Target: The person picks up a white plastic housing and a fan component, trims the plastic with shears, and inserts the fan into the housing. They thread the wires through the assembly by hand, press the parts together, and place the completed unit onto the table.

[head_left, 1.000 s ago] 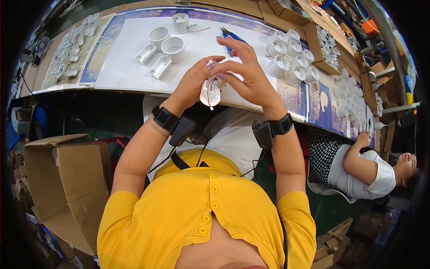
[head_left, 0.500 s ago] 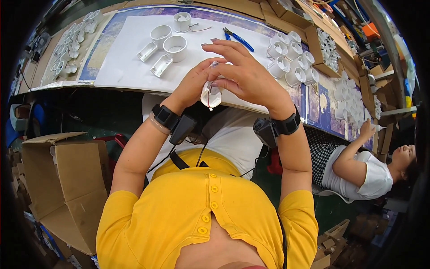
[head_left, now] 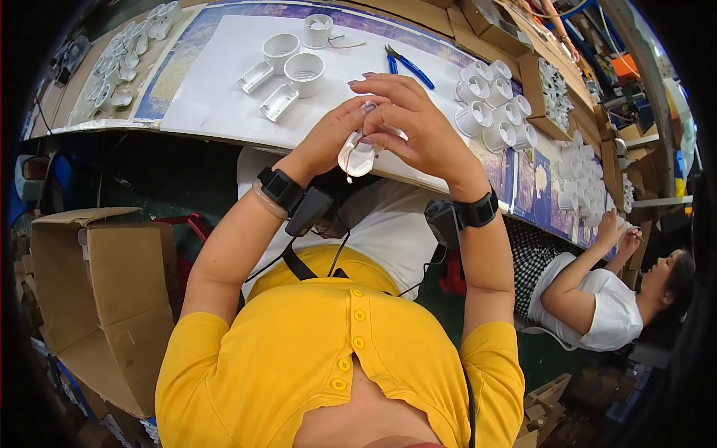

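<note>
Both of my hands meet over the near edge of the table around one white plastic housing [head_left: 357, 155], from which a thin red wire with a small white connector hangs. My left hand [head_left: 331, 133] is closed on its left side. From the right, my right hand [head_left: 407, 123] has fingers curled over its upper part, covering most of it. Just beyond my left hand stand two white cups with attached rectangular trays, the nearer cup [head_left: 305, 73] having a slotted floor. A third white cup [head_left: 317, 31], with a wire trailing from it, is farther back. Blue-handled cutters [head_left: 409, 67] lie beyond my right hand.
White cups [head_left: 496, 104] cluster on the right of the table, by a cardboard box of small parts [head_left: 551, 93]. More white parts [head_left: 119, 71] lie at far left. A co-worker [head_left: 590, 295] sits at right. An open carton [head_left: 104, 299] is at lower left.
The view has shifted slightly, so the table things appear a little farther right. My hands stay on the white housing. The co-worker's second hand has come into view.
</note>
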`<control>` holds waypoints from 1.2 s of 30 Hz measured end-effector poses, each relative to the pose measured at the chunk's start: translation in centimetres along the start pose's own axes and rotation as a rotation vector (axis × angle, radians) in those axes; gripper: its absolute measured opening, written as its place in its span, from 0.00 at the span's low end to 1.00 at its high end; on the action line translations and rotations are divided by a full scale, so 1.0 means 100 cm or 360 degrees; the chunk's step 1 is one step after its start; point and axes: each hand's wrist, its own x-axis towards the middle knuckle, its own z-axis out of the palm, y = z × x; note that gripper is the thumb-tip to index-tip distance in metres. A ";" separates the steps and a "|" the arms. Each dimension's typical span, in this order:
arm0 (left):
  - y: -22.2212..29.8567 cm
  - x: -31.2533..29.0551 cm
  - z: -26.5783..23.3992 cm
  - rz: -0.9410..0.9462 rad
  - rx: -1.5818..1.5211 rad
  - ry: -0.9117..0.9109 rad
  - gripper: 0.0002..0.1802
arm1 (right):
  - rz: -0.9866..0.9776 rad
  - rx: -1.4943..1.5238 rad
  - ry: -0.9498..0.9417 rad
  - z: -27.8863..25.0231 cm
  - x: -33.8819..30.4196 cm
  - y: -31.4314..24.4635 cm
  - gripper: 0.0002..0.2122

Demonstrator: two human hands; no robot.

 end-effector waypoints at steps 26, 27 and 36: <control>-0.001 -0.003 -0.006 -0.0236 -0.0771 0.0021 0.21 | 0.0151 0.0159 0.0234 0.020 -0.010 -0.002 0.06; 0.000 -0.003 -0.007 -0.0228 -0.0776 -0.0003 0.21 | 0.0144 0.0157 0.0219 0.018 -0.011 -0.003 0.05; 0.004 -0.005 0.006 -0.0106 -0.0682 0.0171 0.20 | 0.0315 0.0092 0.0247 0.010 -0.019 -0.006 0.04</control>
